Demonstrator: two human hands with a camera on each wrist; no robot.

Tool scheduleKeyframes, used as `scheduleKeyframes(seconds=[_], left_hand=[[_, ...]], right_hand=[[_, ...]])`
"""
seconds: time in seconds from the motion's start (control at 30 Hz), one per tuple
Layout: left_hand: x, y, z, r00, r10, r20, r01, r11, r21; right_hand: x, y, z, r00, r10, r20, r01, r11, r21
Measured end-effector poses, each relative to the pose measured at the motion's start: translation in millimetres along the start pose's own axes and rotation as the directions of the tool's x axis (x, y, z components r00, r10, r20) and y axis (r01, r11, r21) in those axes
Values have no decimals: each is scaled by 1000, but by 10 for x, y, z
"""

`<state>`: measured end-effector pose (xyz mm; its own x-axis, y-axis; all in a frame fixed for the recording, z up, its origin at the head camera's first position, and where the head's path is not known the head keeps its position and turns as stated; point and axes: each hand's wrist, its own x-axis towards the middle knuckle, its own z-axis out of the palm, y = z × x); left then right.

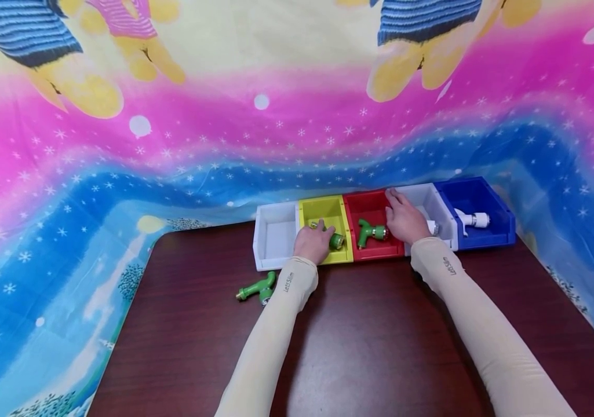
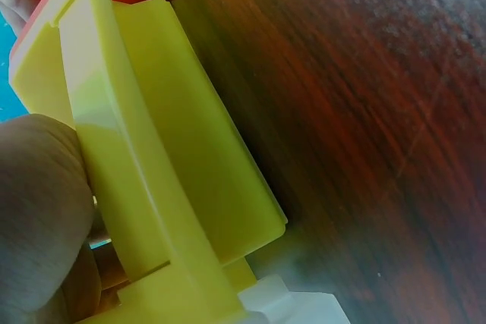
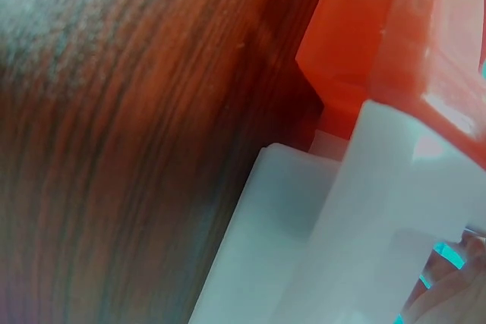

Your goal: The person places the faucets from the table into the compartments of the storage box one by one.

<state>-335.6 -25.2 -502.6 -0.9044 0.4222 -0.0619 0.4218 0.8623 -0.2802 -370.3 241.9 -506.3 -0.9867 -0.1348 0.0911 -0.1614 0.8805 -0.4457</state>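
Note:
My left hand [image 1: 313, 243] reaches into the yellow bin [image 1: 346, 255] and holds a green faucet [image 1: 336, 241], covering its middle. Seen from the left wrist, curled fingers [image 2: 42, 202] are just behind the bin's yellow front wall. My right hand [image 1: 407, 219] lies over the divider between the red bin [image 1: 375, 253] and the light grey bin [image 1: 448, 231], its fingers stretched toward the back. Beside its palm, part of a white fitting [image 1: 433, 227] shows in the grey bin. Another green faucet [image 1: 371, 233] lies in the red bin, left of that hand.
A white bin [image 1: 276, 263] stands at the row's left end. At the right end, a blue bin [image 1: 505, 231] contains a white faucet [image 1: 474, 219]. One more green faucet [image 1: 257, 288] lies on the brown table [image 1: 197, 336], close to my left sleeve. A patterned cloth [image 1: 276, 133] hangs behind.

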Motion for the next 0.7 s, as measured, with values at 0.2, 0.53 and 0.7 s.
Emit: scheduleKeyframes(seconds=[0.2,0.53,0.7], left_hand=[[2,6,5,1000,6,1,-6,1000,10],[17,-25,13,999,16,-32,-17,999,-31],[-28,-56,5,993,29,-116,-39,995,-88]], right_hand=[[1,-7,1,1000,0,-2,0,1000,1],[-4,-22,-14,1000,4,7,-4,1000,1],[0,-26,-18,1000,9,12,-9,1000,-1]])
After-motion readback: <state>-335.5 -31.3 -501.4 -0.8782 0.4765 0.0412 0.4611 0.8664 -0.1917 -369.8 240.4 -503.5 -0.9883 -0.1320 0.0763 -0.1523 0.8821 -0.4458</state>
